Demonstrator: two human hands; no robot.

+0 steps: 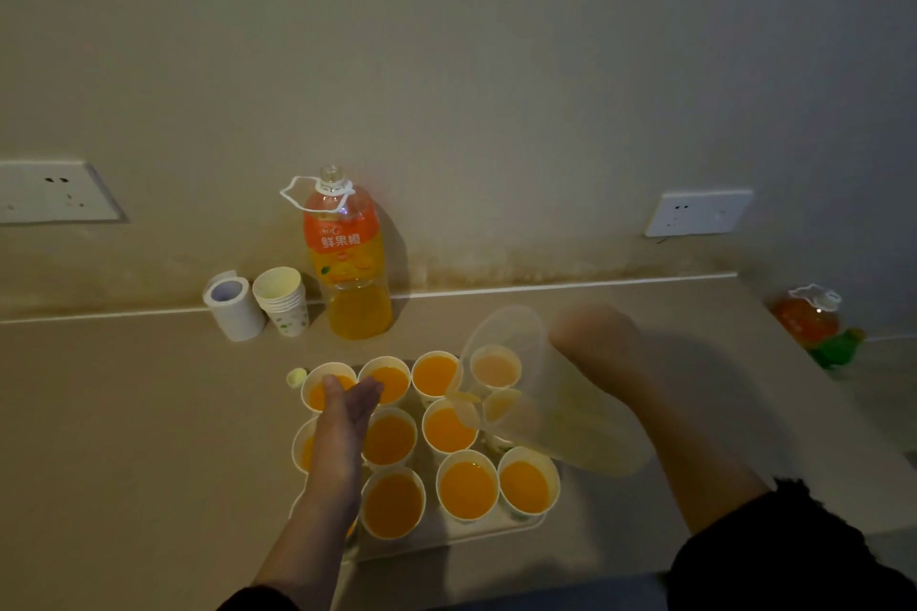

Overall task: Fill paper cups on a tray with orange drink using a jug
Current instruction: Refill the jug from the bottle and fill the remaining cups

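Observation:
Several white paper cups [392,504] filled with orange drink stand on a pale tray [476,533] near the counter's front edge. My right hand [603,352], blurred, grips a clear plastic jug [541,392] that is tipped over the right side of the tray, its spout by a middle-row cup [449,427]. A little orange drink shows at the spout. My left hand [345,417] hovers flat with straight fingers over the left cups, holding nothing.
A large orange drink bottle [347,258] without its cap stands at the back by the wall, next to a stack of spare cups [283,300] and a white roll [233,308]. A small cap [296,377] lies left of the tray. Another orange bottle [809,315] sits at far right.

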